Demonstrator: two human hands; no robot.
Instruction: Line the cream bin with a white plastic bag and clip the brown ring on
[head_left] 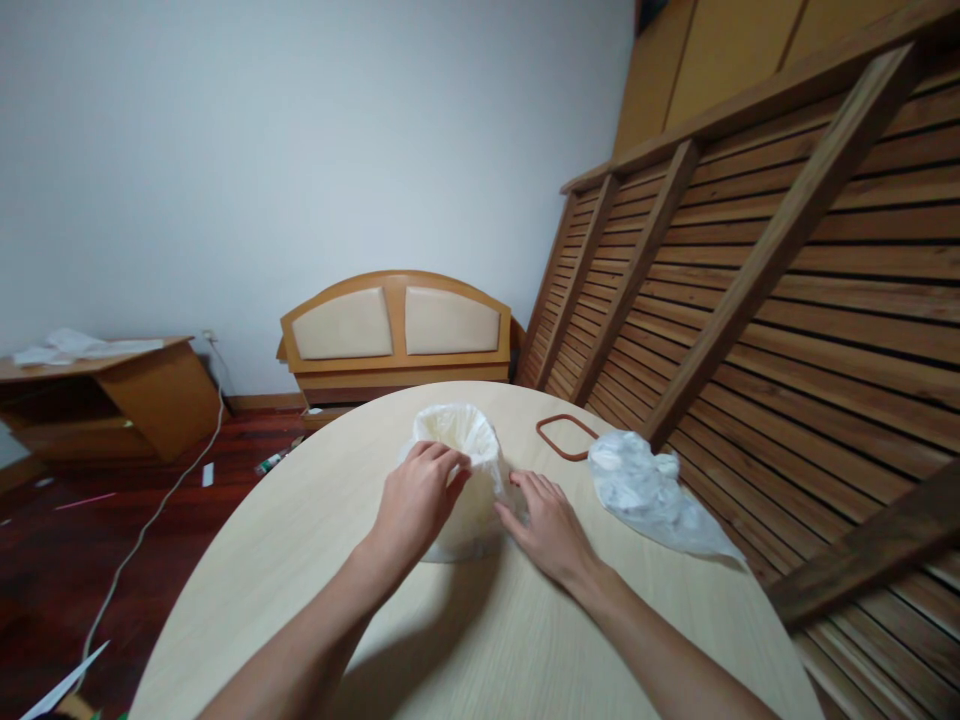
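Note:
A pale bin (469, 525) stands upright on the round table, lined with a thin white plastic bag (480, 435) whose edge folds over the rim. My left hand (420, 495) is closed on the bag's edge at the near side of the rim, thumb against fingers. At the bin's right side, my right hand (546, 525) has its thumb and fingers apart, with the fingertips close to the bag's hanging edge. Whether those fingertips touch the plastic is hard to make out. The bin's lower left part is partly behind my left hand and forearm.
On the round table (285, 560), a brown rounded-square ring (551, 438) lies beside a knotted, filled plastic bag (637, 480). Wooden slats (750, 350) lean along the right. Behind are a headboard (397, 345) and a wooden desk (150, 400); a white cable (157, 510) crosses the floor.

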